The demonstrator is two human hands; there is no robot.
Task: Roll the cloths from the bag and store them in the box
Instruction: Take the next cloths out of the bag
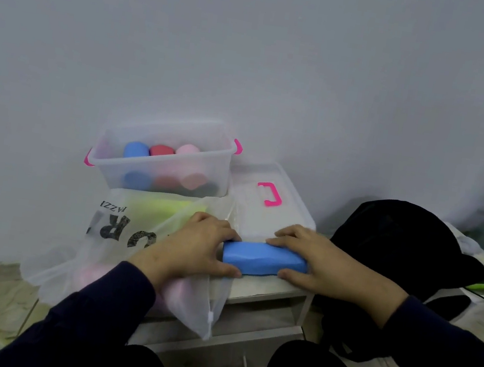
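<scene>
Three rolled cloths sit in the clear plastic box (163, 160): one blue roll (136, 150), one red roll (162, 150) and one pink roll (188, 150). One white lid (265, 205) with a pink handle lies just beside the box. One see-through bag (120, 244) lies in front of the box, with more cloths inside. One blue cloth roll (264, 259) lies on the small table (263, 286), between two hands. The left hand (197, 245) holds its left end, fingers curled over it. The right hand (322, 263) holds the right end the same way.

Left hand (198, 247), right hand (321, 266): fingers curled.
</scene>
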